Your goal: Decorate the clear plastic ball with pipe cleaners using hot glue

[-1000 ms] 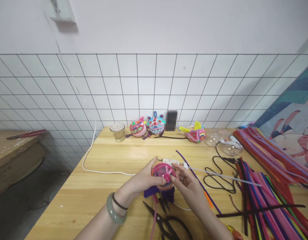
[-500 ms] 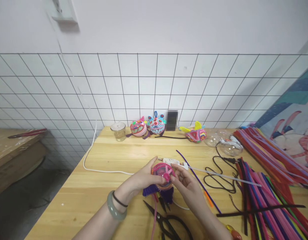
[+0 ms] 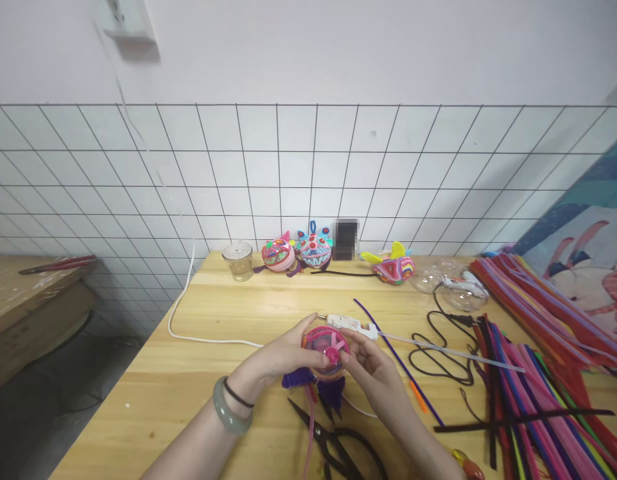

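Note:
Between both hands is a round ornament, its clear plastic shell rimmed with pink pipe cleaner and bearing a pink coil on its face. Purple fuzzy pieces hang below it. My left hand is wrapped around its left side, thumb pressed near the pink coil. On the right side, my right hand pinches the rim and coil with thumb and fingers. Just behind the ornament lies a white hot glue gun with a long clear glue stick. Black scissors lie open on the table below the hands.
Finished pipe-cleaner ornaments stand along the tiled wall, near a lidded cup. Clear plastic balls, a black cord and bundles of coloured pipe cleaners lie on the right. A purple pipe cleaner stretches across the wooden table.
The purple pieces under the ornament have shifted slightly left, and the ornament has turned a little. Both hands keep their hold in nearly the same place. The view has shifted slightly.

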The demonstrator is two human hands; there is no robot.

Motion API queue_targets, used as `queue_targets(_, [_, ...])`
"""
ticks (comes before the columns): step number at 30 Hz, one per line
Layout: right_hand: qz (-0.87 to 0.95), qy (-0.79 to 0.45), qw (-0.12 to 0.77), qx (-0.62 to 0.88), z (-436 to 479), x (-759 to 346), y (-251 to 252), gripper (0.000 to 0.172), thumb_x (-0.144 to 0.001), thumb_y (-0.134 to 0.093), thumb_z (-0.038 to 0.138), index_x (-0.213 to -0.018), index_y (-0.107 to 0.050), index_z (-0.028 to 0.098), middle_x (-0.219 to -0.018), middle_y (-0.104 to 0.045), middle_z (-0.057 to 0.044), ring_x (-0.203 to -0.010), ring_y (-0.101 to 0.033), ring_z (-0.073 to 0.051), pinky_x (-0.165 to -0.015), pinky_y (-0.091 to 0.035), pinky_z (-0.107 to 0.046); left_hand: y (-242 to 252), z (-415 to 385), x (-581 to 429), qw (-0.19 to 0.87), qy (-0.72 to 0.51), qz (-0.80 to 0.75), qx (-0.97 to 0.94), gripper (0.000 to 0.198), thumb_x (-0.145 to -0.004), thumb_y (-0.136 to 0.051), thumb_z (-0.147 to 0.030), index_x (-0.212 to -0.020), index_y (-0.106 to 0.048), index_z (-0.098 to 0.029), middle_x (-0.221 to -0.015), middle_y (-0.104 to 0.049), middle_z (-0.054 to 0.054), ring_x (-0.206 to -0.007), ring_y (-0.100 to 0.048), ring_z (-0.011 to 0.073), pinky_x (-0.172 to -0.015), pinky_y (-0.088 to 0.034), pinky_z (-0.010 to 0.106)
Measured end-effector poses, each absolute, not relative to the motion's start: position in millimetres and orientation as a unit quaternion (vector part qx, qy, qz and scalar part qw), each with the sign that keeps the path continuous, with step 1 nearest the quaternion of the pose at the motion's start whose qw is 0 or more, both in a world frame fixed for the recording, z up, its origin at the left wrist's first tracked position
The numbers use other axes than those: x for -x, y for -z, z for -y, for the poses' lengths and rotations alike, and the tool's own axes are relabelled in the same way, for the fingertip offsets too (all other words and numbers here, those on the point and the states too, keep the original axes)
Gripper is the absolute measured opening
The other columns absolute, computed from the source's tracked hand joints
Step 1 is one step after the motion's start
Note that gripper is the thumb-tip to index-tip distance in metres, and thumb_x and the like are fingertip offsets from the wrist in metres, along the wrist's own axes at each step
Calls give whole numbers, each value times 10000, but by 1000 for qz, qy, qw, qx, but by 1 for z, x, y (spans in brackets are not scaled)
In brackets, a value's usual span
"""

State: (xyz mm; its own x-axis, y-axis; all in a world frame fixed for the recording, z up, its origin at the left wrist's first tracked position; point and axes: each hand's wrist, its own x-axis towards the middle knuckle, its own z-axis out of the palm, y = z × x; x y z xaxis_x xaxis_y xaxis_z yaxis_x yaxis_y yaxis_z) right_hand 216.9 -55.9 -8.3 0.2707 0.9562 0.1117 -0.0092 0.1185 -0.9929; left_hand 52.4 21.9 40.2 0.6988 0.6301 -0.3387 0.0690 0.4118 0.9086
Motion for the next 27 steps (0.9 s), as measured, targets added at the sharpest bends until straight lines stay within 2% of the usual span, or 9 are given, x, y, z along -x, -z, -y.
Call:
queue_targets(6, [451,-406,594,529,54,-218,11,475,-729,-716,483,-1083,-627,179,-651,-475,36,-619,-458,-147,-604,-413,-282,-39,-22,-53,763,-184,-341,-517,1120,-588,-776,-153,-1493,-117,-141,-1293,-568,125,-1139,-534,248,-991,-368,375])
queue_targets(14, [450,-402,597,528,53,-217,13,465,-724,-725,478,-1078,-637,189,-637,-468,42,-608,-465,-143,-595,-423,-273,-41,-22,-54,762,-184,-350,-513,1148,-586,-772,-144,-1497,-73,-121,-1217,-604,125,-1078,-564,236,-967,-382,364])
queue_targets(19, [450,-404,597,528,53,-218,14,473,-724,-727,476,-1084,-635,184,-646,-502,30,-622,-485,-151,-608,-440,-282,-40,-22,-53,759,-186,-347,-519,1100,-599,-766,-143,-1494,-126,-153,-1194,-619,96,-1063,-568,225,-964,-384,366])
queue_targets(24, [454,-408,593,526,53,-217,14,466,-735,-719,469,-1094,-627,186,-648,-494,33,-622,-481,-151,-617,-435,-285,-41,-22,-52,759,-182,-355,-515,1139,-596,-763,-134,-1499,-70,-141,-1182,-622,103,-1048,-572,223,-949,-396,358])
queue_targets(27, [453,-406,593,527,53,-218,15,470,-732,-719,472,-1094,-627,186,-644,-487,36,-625,-479,-153,-614,-432,-286,-40,-22,-52,757,-182,-354,-518,1127,-598,-768,-143,-1499,-92,-153,-1171,-625,91,-1034,-577,214,-939,-402,349])
